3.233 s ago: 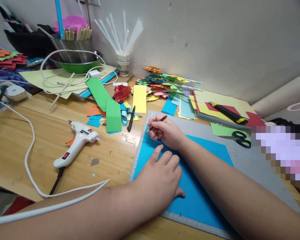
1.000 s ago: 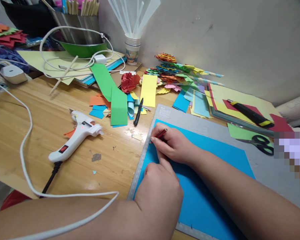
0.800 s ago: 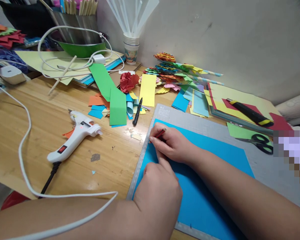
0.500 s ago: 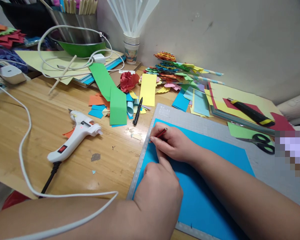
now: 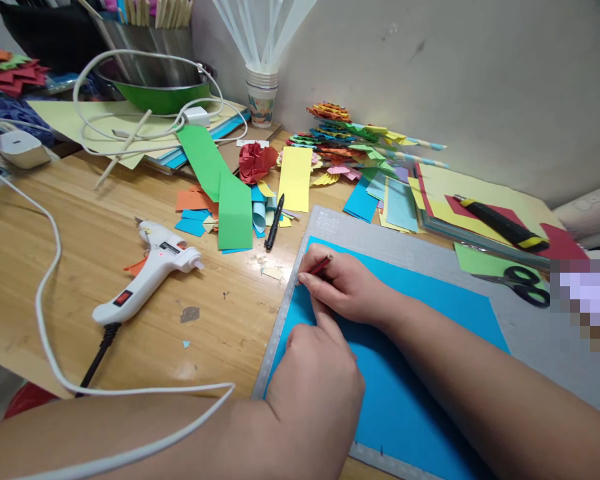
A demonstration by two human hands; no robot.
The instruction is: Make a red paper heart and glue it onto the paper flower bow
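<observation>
A: What do we record of the hands?

B: We find the right hand [image 5: 345,283] clamped on a pencil [image 5: 322,265], at the upper left margin of the blue sheet [image 5: 390,400]. The left hand [image 5: 317,387] lies over the sheet, most fingers curled, one reaching under the right hand; we cannot tell whether it grips anything. The sheet rests on the grey mat [image 5: 540,333], close along its left border.

A: And sound practice, in our judgement?

B: The step appears to be a mark at the sheet's edge. We advise light pressure, a steady wrist, and the left hand pressing the paper flat so it cannot turn. The white cable [image 5: 155,389] crosses the left forearm; we would clear it, as a snag could jog the hand.

A: What can we not verify?

B: The pencil's tip is largely masked by the fingers, so we confirm no line there. The sheet's near right corner is out of sight. Dark ticks [image 5: 381,450] at its lower edge are too small to read.
</observation>
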